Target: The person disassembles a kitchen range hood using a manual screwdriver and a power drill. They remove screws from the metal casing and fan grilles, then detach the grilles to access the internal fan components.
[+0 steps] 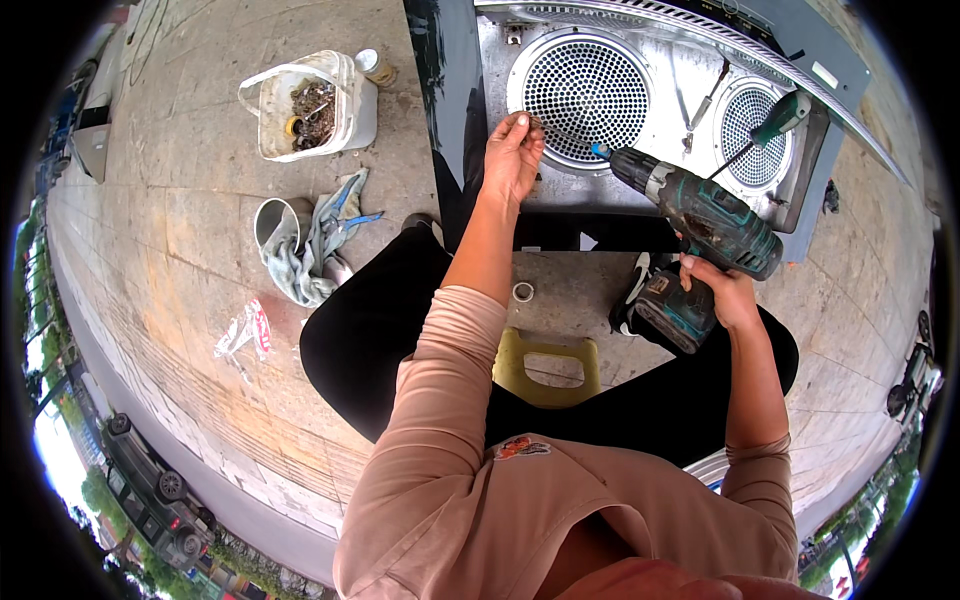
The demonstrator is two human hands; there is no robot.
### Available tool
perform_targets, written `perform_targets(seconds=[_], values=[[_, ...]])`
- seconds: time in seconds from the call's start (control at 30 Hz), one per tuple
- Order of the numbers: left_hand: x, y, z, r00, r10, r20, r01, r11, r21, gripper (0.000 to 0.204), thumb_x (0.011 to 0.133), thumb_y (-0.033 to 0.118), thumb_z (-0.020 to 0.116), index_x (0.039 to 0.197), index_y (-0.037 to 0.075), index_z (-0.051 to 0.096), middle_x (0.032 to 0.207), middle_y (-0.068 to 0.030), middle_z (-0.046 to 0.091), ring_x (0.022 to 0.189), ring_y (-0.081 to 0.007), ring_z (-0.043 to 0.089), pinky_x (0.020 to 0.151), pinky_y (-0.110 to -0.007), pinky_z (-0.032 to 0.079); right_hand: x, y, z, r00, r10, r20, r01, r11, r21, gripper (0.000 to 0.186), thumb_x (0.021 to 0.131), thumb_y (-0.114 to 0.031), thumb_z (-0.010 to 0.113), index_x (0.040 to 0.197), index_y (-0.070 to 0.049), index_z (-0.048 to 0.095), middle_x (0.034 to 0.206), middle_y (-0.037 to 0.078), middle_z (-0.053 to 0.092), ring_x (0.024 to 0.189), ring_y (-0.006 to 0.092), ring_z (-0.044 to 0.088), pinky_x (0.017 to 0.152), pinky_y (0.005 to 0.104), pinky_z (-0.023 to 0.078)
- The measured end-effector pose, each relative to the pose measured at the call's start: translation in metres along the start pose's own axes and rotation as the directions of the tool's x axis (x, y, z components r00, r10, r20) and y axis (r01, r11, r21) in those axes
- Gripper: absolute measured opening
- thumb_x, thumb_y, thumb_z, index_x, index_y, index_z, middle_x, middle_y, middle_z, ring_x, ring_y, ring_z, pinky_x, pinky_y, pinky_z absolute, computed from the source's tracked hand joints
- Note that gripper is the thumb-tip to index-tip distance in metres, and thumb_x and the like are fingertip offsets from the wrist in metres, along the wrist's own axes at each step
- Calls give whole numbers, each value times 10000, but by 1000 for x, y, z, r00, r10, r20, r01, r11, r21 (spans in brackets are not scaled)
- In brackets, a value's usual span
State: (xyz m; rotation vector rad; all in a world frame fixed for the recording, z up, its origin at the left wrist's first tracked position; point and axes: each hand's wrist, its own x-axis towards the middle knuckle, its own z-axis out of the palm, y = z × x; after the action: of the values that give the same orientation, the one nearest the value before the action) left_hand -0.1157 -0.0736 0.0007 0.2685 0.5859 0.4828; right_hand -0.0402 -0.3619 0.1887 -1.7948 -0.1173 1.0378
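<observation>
My right hand (722, 292) is wrapped round the grip of a teal and black cordless drill (712, 215). The drill's blue-tipped end (601, 151) points left over a silver metal appliance panel (690, 60). My left hand (514, 160) hovers above the panel's near left part, thumb and fingers pinched together; something small and dark shows at the fingertips, too small to name. Behind lies a large round perforated grille (588, 92), with a smaller perforated grille (752, 125) to its right. A green-handled screwdriver (780, 118) lies across the smaller one.
Left on the paved floor stand a white bucket of debris (365, 115), a small jar (375, 68) and a tipped metal container (272, 215) with a grey rag (318, 255). Crumpled plastic (245, 332) lies nearer. A yellow stool (510, 370) and tape ring (523, 292) sit between my legs.
</observation>
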Motion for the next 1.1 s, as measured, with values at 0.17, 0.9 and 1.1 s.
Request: perform_targets(seconds=[0.17, 0.9, 1.1], values=[[3, 0, 1, 1000, 15, -15, -14, 998, 68, 150, 943, 156, 612, 1025, 32, 593, 858, -42, 581, 728, -121, 534, 664, -237, 483, 3, 5, 0, 1000, -12, -10, 12, 999, -29, 304, 817, -47, 679, 1098, 46, 610, 757, 51, 600, 633, 139, 554, 636, 276, 441], [35, -29, -31, 876, 398, 271, 18, -589, 808, 828, 768, 267, 755, 1430, -6, 338, 1070, -139, 557, 927, -297, 617, 746, -379, 531, 36, -23, 31, 993, -88, -79, 85, 996, -33, 226, 834, -39, 653, 1041, 45, 615, 721, 66, 588, 611, 155, 548, 608, 289, 441], [41, -35, -43, 875, 397, 278, 29, -614, 789, 811, 777, 261, 745, 1431, -6, 345, 1068, -131, 555, 935, -292, 608, 751, -365, 532, 60, -31, 42, 991, -98, -91, 74, 968, -238, 204, 837, -50, 651, 1022, 33, 627, 698, 50, 582, 598, 139, 525, 604, 280, 421]])
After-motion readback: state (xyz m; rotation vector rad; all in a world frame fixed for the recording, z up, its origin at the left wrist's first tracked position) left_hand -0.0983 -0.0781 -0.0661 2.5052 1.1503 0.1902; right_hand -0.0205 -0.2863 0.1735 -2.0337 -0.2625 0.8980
